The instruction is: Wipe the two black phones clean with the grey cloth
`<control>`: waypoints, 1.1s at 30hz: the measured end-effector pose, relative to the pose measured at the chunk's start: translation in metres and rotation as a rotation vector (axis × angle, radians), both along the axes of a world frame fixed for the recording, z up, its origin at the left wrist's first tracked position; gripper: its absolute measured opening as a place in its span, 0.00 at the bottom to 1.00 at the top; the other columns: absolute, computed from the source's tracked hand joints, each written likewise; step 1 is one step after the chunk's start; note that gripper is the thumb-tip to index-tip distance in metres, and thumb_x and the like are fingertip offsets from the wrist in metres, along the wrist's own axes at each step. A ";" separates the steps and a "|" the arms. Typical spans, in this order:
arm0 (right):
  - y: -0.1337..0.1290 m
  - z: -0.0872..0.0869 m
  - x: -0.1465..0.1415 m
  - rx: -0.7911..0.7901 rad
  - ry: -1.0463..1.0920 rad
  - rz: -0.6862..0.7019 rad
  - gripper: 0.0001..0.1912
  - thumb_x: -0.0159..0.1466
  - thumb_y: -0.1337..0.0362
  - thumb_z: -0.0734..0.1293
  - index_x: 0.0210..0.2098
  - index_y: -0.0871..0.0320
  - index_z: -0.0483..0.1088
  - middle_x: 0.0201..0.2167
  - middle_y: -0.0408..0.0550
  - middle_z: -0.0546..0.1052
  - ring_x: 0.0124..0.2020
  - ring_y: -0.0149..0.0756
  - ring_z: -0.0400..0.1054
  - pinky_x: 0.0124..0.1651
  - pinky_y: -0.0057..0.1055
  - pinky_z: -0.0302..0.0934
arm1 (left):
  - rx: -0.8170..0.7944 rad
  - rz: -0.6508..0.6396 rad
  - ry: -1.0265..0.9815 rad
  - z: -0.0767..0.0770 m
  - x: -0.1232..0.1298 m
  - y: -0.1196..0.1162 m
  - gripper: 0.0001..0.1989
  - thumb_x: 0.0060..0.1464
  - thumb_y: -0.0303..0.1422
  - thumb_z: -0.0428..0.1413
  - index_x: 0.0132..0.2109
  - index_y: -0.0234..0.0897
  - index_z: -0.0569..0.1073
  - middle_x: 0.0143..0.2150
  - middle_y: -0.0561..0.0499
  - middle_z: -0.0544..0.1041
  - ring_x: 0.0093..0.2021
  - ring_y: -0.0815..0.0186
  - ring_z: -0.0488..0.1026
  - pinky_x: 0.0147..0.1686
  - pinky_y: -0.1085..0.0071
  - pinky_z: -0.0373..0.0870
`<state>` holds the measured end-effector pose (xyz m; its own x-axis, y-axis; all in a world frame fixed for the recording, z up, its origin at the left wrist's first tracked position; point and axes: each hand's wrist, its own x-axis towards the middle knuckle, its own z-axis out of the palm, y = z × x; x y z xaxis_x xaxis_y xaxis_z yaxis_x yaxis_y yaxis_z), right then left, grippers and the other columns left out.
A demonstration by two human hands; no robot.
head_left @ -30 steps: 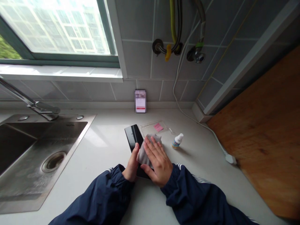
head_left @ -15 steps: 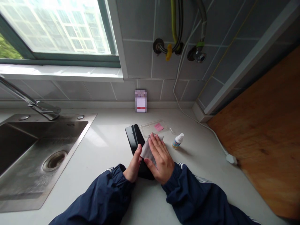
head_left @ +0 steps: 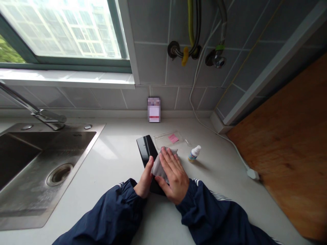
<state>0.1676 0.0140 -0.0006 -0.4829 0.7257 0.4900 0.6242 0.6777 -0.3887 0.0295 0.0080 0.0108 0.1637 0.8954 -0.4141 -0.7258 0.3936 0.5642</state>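
A glossy black phone lies slanted on the counter. My left hand is at its left edge, thumb along the top, gripping its side; the other fingers are largely hidden. My right hand presses a grey cloth onto the phone's surface with its fingers stretched forward. The cloth covers the phone's middle right part. Just beyond lies a clear phone case with a pink square of paper on or in it. A small spray bottle stands right of my right hand.
A steel sink with a tap is at the left. An upright phone-like item with a blurred face leans on the wall. A white cable runs to a plug by the wooden panel at right.
My right hand and the cloth have slid slightly toward me and to the left over the phone. My left hand is nearly still.
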 end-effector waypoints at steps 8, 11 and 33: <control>0.006 0.001 0.001 0.009 0.057 -0.112 0.34 0.73 0.52 0.55 0.72 0.61 0.47 0.73 0.54 0.51 0.73 0.48 0.44 0.72 0.51 0.49 | 0.040 -0.039 0.022 -0.006 -0.001 -0.004 0.28 0.62 0.47 0.53 0.65 0.41 0.69 0.67 0.50 0.68 0.73 0.61 0.46 0.72 0.66 0.40; 0.008 0.000 0.001 0.014 0.052 -0.088 0.35 0.73 0.51 0.55 0.73 0.62 0.45 0.73 0.55 0.50 0.74 0.50 0.43 0.71 0.53 0.48 | 0.008 -0.023 0.013 -0.008 -0.002 -0.003 0.29 0.63 0.47 0.52 0.68 0.44 0.65 0.68 0.51 0.67 0.73 0.60 0.47 0.72 0.64 0.42; -0.016 0.023 0.001 0.053 -0.104 0.498 0.24 0.71 0.53 0.60 0.58 0.62 0.70 0.66 0.50 0.66 0.68 0.47 0.58 0.69 0.47 0.55 | 0.008 -0.034 -0.154 0.017 -0.024 0.009 0.43 0.60 0.61 0.41 0.59 0.24 0.71 0.40 0.35 0.83 0.36 0.53 0.81 0.36 0.63 0.74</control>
<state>0.1685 -0.0020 0.0223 -0.8119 0.3703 0.4513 0.2536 0.9201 -0.2987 0.0053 0.0173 0.0275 0.2551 0.8916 -0.3741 -0.7905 0.4152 0.4503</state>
